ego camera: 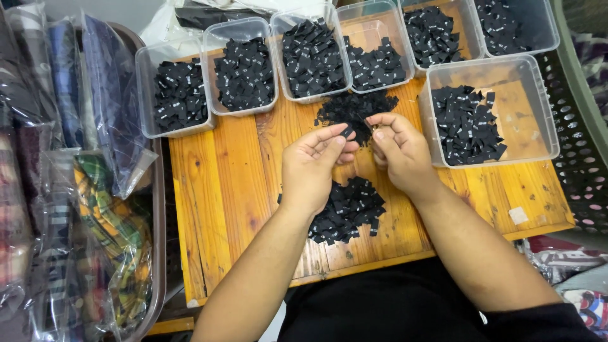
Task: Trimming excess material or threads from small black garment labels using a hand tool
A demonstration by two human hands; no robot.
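Note:
My left hand (312, 166) and my right hand (400, 151) meet above a small wooden table (223, 190). Between the thumb and fingers of my left hand sits a small black fabric label (348, 132). My right hand's fingertips are curled right beside it; whether they hold a label too I cannot tell. A loose pile of black labels (354, 113) lies just beyond the hands. Another pile of black labels (350, 209) lies below them, partly hidden by my left wrist.
Several clear plastic tubs of black labels line the table's far edge (179, 95) (244, 71) (311, 56) (375, 58), a larger tub (487, 117) at right. Bagged folded fabrics (69, 190) fill a bin at left. A perforated basket (579, 152) stands at right.

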